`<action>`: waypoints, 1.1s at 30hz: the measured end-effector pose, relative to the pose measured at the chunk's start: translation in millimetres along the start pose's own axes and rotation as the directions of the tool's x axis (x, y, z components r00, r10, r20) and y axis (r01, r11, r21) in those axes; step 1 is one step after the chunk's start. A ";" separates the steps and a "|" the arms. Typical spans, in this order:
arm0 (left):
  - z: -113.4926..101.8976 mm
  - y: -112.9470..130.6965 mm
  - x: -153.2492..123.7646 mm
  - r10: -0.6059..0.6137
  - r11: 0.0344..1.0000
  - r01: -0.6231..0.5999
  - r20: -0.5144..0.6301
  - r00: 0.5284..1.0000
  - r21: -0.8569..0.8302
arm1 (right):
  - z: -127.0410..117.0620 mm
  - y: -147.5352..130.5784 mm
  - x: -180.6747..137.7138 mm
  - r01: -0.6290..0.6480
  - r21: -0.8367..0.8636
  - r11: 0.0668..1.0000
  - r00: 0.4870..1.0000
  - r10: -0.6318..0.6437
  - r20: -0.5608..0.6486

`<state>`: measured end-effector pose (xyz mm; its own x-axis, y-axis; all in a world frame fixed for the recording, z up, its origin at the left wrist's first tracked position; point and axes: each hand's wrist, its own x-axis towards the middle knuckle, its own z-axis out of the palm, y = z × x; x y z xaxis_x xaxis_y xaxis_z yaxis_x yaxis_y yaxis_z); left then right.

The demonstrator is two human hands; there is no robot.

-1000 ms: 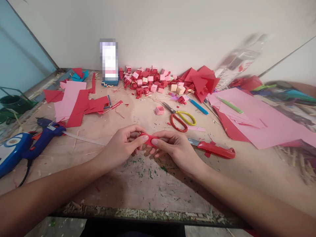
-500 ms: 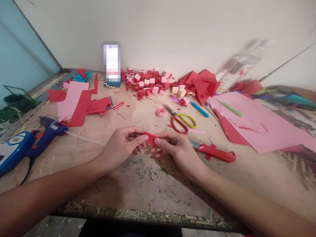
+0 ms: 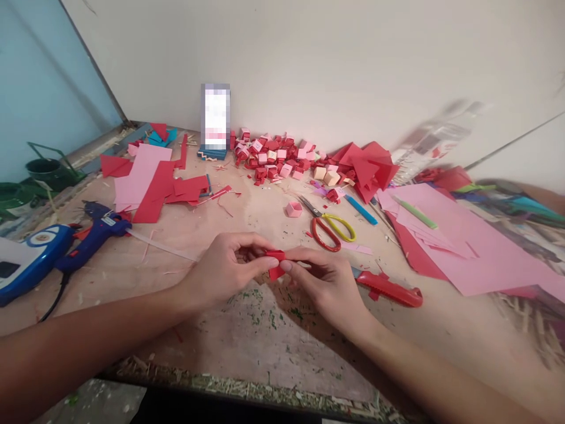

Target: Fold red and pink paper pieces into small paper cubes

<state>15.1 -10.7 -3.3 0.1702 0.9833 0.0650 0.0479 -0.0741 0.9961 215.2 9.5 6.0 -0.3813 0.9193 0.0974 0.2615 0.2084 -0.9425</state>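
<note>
My left hand [image 3: 227,268] and my right hand [image 3: 324,280] meet over the middle of the wooden table [image 3: 247,341]. Both pinch a small folded piece of red paper [image 3: 276,264] between thumbs and fingertips, just above the tabletop. A red utility knife [image 3: 388,290] lies right beside my right hand. Scissors with one red and one yellow handle [image 3: 329,227] lie just beyond the hands, next to a single small pink paper box [image 3: 293,209].
A heap of small red and pink paper boxes [image 3: 276,156] sits against the back wall. Red and pink sheets [image 3: 152,185] lie at the left, large pink sheets [image 3: 468,241] at the right. A blue glue gun [image 3: 95,232] lies at the left.
The view has shifted, so everything sits a little right and lower. The red paper between my fingers looks more folded and shorter than before; both hands stay pinched on it.
</note>
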 end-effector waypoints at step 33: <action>-0.2 2.1 -4.7 0.165 0.951 -0.169 0.036 0.986 0.259 | 2.6 -2.6 -4.1 0.062 -0.034 0.997 0.995 -0.065 -0.073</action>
<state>14.2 -15.4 -1.6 0.2110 0.9510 0.2261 0.2719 -0.2793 0.9209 213.8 4.3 7.1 -0.3321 0.9257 0.1812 0.2674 0.2766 -0.9230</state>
